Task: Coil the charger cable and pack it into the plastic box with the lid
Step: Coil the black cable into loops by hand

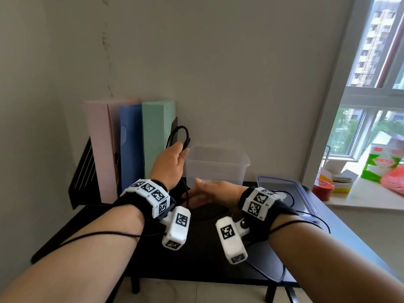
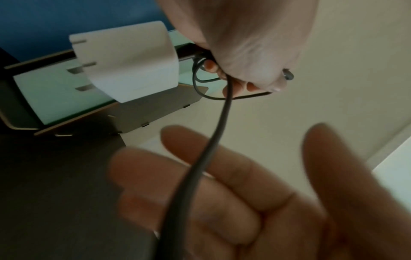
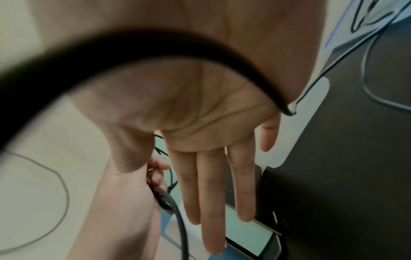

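Note:
My left hand (image 1: 173, 161) is raised beside the clear plastic box (image 1: 216, 165) and grips several loops of the black charger cable (image 1: 182, 134). In the left wrist view its curled fingers (image 2: 249, 52) hold the coil, and one strand of cable (image 2: 213, 140) hangs down. My right hand (image 1: 209, 190) is lower, open, with straight fingers (image 3: 209, 193) spread under the hanging strand. I cannot tell whether they touch it. More cable (image 1: 203, 214) lies on the black table (image 1: 196, 259). The blue-rimmed lid (image 1: 290, 193) lies flat to the box's right.
Pink, blue and green folders (image 1: 131, 149) stand in a black rack at the back left, close to my left hand. A windowsill on the right carries a red tin (image 1: 322, 189) and cartons. Thin black wires from the wrist devices trail over the table.

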Action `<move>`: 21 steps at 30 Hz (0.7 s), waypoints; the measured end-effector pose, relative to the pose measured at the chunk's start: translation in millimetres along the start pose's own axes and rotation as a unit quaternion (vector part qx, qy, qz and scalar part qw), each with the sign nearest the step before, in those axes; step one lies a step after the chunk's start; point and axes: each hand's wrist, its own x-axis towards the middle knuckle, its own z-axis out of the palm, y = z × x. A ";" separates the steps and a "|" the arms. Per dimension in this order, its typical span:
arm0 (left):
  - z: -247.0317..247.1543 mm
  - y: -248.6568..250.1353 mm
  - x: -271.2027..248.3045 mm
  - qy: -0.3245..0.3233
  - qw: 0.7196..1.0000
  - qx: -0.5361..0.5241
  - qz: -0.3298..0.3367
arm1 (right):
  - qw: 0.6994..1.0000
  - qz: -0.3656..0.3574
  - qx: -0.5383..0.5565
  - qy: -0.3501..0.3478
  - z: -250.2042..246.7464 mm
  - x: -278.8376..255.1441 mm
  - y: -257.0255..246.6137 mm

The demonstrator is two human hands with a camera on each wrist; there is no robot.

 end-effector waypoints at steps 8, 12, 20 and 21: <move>1.9 4.1 -0.2 0.002 1.000 -0.018 0.011 | 0.995 -0.047 -0.087 0.004 -3.4 4.3 2.8; -1.5 6.9 1.7 -0.053 0.998 -0.034 -0.020 | 0.999 -0.048 -0.018 -0.002 -3.9 -0.8 -2.6; -0.4 2.1 -2.7 -0.140 0.918 -0.321 -0.187 | 0.930 -0.044 -0.276 0.238 -26.4 -7.7 -19.9; -1.4 2.1 -2.6 -0.135 0.890 -0.381 -0.213 | 0.919 -0.039 -0.289 0.264 -28.9 -10.7 -19.6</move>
